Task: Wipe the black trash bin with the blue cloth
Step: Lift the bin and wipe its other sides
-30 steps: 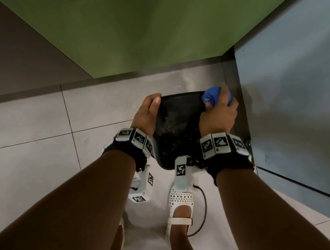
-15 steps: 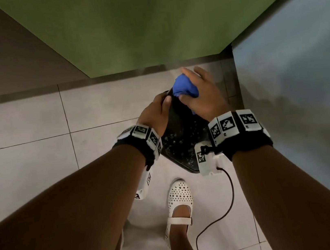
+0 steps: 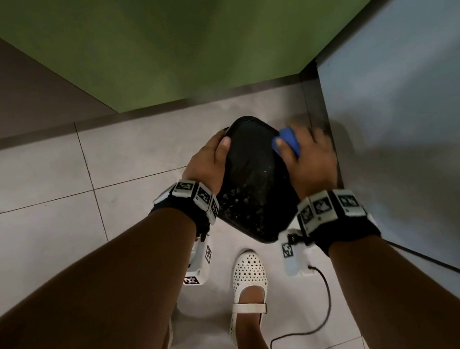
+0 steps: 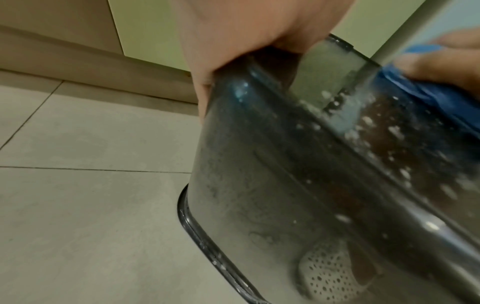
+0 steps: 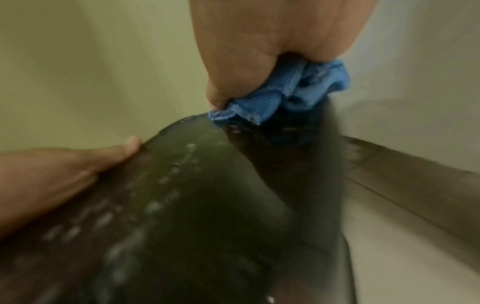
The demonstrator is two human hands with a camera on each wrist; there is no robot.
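The black trash bin (image 3: 252, 183) stands tilted on the tiled floor in the corner, its glossy side speckled with white droplets (image 4: 397, 131). My left hand (image 3: 211, 163) grips its upper left edge, thumb laid on the near face. My right hand (image 3: 308, 156) holds the bunched blue cloth (image 3: 289, 138) and presses it against the bin's upper right side. In the right wrist view the blue cloth (image 5: 285, 96) is crumpled under my fingers on the bin (image 5: 202, 205), and the left thumb (image 5: 122, 150) lies on the opposite edge.
A green wall (image 3: 201, 29) rises behind the bin and a grey-blue panel (image 3: 413, 132) closes in on the right. My foot in a white perforated shoe (image 3: 249, 279) stands just before the bin. A black cable (image 3: 318, 316) trails on the floor tiles.
The right hand swept the cloth from the bin's top right corner to the top middle, then back to the upper right side. The bin turned and tilted under the left hand.
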